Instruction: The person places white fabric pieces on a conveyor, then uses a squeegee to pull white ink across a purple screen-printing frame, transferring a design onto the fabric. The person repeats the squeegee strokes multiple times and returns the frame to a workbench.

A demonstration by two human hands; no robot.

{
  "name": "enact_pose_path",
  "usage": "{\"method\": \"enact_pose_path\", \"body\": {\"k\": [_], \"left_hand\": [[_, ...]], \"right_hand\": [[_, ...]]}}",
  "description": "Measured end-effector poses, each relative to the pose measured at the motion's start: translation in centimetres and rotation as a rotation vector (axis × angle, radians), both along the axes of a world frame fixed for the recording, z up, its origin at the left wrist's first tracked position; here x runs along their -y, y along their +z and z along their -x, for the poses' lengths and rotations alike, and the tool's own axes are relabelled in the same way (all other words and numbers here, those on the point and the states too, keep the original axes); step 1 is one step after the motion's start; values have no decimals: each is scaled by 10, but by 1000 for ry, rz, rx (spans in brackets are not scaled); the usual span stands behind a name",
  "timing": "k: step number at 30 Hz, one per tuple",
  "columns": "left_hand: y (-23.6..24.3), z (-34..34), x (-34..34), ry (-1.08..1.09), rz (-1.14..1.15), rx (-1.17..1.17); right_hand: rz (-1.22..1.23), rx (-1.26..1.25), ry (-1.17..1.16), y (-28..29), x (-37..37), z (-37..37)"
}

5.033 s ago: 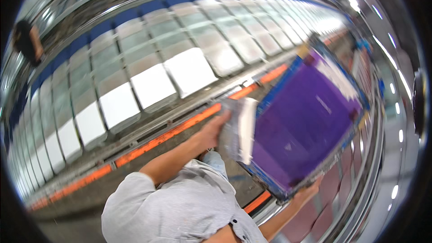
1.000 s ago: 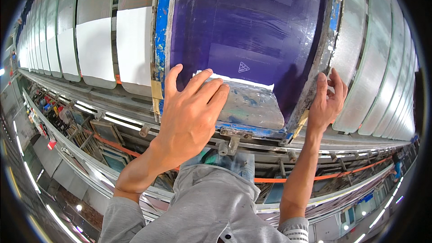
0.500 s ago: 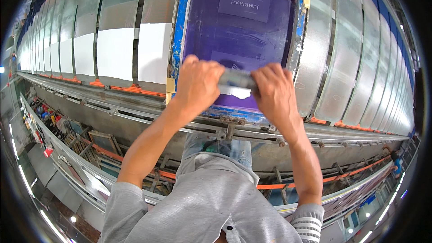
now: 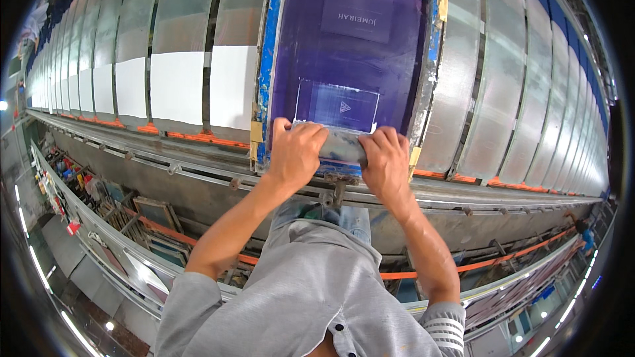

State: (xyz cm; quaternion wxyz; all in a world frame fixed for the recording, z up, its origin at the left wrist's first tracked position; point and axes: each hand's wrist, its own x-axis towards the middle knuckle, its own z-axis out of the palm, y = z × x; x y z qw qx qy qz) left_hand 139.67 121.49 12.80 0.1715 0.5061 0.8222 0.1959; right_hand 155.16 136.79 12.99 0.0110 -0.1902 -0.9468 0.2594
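Both your left hand (image 4: 297, 152) and right hand (image 4: 387, 162) are clenched on a flat grey squeegee (image 4: 342, 147), which sits at the near end of a purple mesh screen (image 4: 357, 56) in a chipped, blue-painted rectangular frame (image 4: 263, 92). That's on a long metal-edged counter (image 4: 463, 199) lined with greyish, glassy panels (image 4: 450, 92), with rectangular white sheets (image 4: 178, 89) over the left ones. Further out: old wooden frames (image 4: 153, 215) and white strip lights (image 4: 78, 332). A second ago your right hand was off the squeegee, and there's now a pale outline round the triangle mark (image 4: 344, 107).
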Motion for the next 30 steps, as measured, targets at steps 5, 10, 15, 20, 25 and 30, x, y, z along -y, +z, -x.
{"method": "enact_pose_path", "body": {"k": [5,10,15,20,25,30], "left_hand": [[8,56,-55,-76,169,-13],[-6,50,-50,-36,-27,-56],[3,8,-6,-13,2,-8],[7,56,-57,-50,185,10],[-6,45,-47,-20,32,-60],[-2,-6,4,0,7,-59]], "right_hand": [[-23,-6,-4,1,-56,47],[-57,-43,-3,-3,-50,45],[-1,-38,-16,-8,-6,4],[7,36,-29,6,-59,52],[-54,-73,-13,-17,-49,42],[-14,16,4,0,0,0]]}}
